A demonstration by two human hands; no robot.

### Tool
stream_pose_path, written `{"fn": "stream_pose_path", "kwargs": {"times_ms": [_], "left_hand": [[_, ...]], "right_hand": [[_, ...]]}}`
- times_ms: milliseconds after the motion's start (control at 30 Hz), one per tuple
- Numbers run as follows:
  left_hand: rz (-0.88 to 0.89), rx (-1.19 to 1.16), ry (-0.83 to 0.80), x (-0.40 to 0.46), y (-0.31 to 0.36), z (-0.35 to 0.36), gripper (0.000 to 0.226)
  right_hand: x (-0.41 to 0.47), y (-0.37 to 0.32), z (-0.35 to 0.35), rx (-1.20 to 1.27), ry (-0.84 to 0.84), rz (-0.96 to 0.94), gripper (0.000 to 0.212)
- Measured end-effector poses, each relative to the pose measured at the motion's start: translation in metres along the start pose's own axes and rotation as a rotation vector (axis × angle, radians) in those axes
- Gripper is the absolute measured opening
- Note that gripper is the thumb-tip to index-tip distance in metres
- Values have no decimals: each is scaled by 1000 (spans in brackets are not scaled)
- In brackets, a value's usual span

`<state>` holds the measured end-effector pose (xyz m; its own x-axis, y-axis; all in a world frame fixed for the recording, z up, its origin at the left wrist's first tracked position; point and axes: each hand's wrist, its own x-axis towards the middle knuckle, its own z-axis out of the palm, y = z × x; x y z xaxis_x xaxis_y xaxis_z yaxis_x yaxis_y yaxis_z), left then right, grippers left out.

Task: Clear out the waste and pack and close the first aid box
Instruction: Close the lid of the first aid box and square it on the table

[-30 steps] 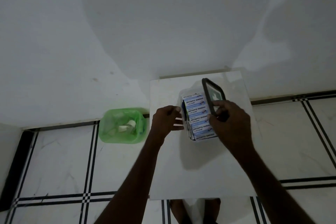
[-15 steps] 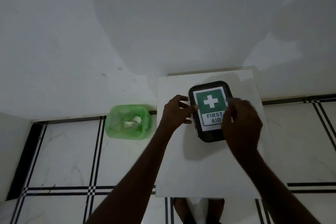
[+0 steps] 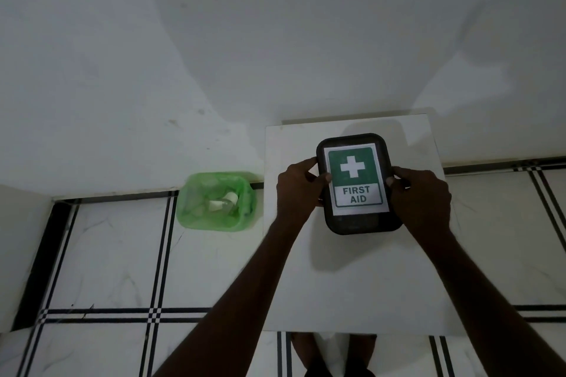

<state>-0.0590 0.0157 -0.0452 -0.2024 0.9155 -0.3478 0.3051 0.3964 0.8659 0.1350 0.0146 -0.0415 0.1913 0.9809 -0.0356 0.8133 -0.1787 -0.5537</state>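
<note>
First aid box (image 3: pixel 357 182), lid on, clamped between left hand (image 3: pixel 298 190) and right hand (image 3: pixel 421 196), thumbs on top, probably seating it.

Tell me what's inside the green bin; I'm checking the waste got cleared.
Inside the green bin lie pale scraps, seemingly paper or wrappers. Anything beneath them is hidden.

A white square marble-look counter (image 3: pixel 352 285) carries a closed dark rectangular first aid box (image 3: pixel 358 223); a green plastic waste bin (image 3: pixel 190 214) stands on the tiled floor (image 3: pixel 107 254) beside it
</note>
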Motion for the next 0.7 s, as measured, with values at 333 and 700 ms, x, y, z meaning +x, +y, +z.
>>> {"fn": "stream_pose_path", "kwargs": {"times_ms": [333, 700], "left_hand": [[-279, -158, -40, 9, -1, 0, 25], [-471, -355, -176, -50, -30, -8, 43]], "right_hand": [[28, 18, -3, 512, -374, 363, 19], [-24, 36, -15, 682, -440, 604, 39]]}}
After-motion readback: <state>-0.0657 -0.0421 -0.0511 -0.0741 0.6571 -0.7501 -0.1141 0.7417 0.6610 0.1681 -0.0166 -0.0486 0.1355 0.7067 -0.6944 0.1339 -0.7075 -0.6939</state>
